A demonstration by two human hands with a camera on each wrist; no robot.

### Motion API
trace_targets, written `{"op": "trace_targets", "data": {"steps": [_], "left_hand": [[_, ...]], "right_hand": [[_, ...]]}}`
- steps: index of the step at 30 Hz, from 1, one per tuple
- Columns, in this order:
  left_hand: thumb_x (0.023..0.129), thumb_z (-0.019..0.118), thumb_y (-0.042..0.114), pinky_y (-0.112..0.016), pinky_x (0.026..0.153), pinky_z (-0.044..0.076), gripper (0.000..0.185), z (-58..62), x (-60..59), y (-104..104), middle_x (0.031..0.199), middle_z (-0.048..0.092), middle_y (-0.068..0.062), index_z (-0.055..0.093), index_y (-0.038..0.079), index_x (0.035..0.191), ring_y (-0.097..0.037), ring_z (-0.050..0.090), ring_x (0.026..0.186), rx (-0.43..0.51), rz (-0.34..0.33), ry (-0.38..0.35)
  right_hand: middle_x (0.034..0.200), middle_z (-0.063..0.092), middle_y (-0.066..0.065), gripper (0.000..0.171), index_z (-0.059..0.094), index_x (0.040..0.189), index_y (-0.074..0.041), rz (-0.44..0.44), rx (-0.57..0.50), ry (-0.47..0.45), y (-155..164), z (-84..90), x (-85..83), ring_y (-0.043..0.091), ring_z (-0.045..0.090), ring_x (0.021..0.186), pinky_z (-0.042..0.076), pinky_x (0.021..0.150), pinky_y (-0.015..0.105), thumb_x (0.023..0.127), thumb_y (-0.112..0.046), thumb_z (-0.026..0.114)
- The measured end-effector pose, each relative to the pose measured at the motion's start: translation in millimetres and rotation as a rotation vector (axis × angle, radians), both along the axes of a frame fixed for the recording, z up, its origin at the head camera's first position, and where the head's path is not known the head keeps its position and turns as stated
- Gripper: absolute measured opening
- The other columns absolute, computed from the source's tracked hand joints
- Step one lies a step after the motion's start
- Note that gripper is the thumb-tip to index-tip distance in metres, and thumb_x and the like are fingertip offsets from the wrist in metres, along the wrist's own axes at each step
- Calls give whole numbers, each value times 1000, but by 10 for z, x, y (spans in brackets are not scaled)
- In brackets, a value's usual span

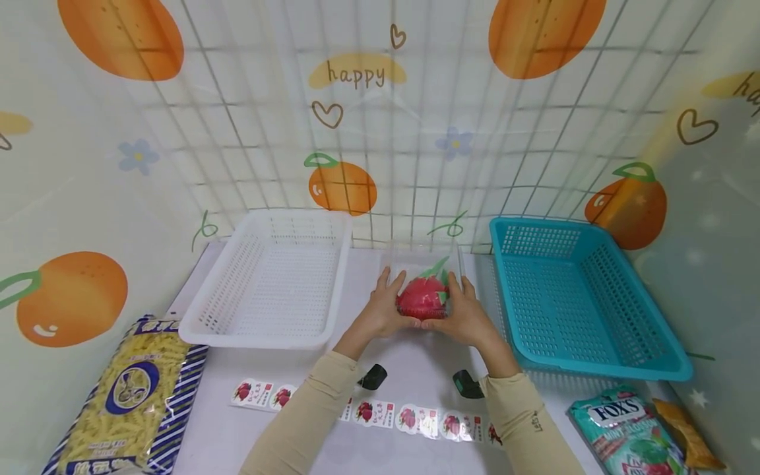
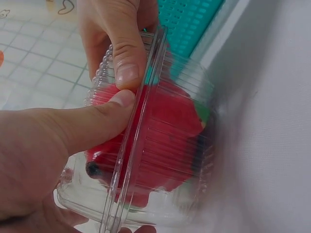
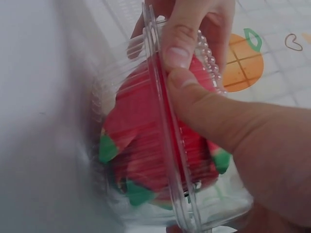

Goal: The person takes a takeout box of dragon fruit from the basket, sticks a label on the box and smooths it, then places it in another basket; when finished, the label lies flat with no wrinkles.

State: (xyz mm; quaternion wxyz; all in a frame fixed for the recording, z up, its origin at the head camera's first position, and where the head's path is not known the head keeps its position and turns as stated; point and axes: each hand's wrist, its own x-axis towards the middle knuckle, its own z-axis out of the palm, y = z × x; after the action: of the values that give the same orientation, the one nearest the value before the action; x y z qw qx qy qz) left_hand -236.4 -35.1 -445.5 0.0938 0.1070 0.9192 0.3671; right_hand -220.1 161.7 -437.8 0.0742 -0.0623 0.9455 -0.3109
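A red dragon fruit (image 1: 421,297) with green leaf tips sits inside a clear plastic clamshell box (image 2: 127,167) near the middle of the table. My left hand (image 1: 382,311) holds the box from its left side, and my right hand (image 1: 470,318) holds it from the right. Both thumbs meet at the box's front rim, where lid and base come together in the wrist views. The fingers wrap round the two sides, partly hidden by the box.
A white basket (image 1: 291,284) stands to the left, a teal basket (image 1: 570,316) to the right. In front runs a strip of dragon-fruit stickers (image 1: 374,413), partly under the forearms. A pasta bag (image 1: 133,409) lies front left; a green Fox's candy bag (image 1: 629,429) and an orange-brown packet (image 1: 689,432) lie front right.
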Motion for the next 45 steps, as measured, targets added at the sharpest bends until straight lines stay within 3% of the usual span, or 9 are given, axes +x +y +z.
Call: {"op": "trace_targets", "data": {"steps": [17,23,30,39,45], "left_hand": [[81,87,27,-70,108,41,99,41,77,-20,170,9,-20,31,16,161,-58,26,147,8,12,24],[83,85,29,-66,107,44,95,71,168,-37,170,9,-20,32,16,161,-50,22,151,4,10,55],[85,83,31,-61,109,45,92,172,339,-81,167,16,-20,34,13,160,-42,20,152,57,18,129],[89,80,26,-53,109,48,68,341,595,-164,150,50,-13,51,11,148,-34,49,136,117,-82,188],[90,79,20,-38,100,56,49,291,783,-179,124,68,-7,63,9,135,-23,66,111,193,-192,154]], "right_hand": [[164,13,37,117,13,162,1,-3,47,-19,19,84,31,61,32,144,44,102,71,82,-45,83],[164,17,36,112,18,161,3,-21,62,6,84,176,101,60,30,145,42,103,73,83,-44,83],[158,33,34,93,33,155,5,-8,48,73,227,338,276,56,35,143,41,107,71,88,-37,80],[138,62,24,59,62,137,-2,31,39,97,385,431,565,44,63,120,57,92,55,87,-24,82],[128,71,16,45,71,127,-6,44,-43,57,498,396,827,37,69,115,59,92,48,86,-19,82]]}}
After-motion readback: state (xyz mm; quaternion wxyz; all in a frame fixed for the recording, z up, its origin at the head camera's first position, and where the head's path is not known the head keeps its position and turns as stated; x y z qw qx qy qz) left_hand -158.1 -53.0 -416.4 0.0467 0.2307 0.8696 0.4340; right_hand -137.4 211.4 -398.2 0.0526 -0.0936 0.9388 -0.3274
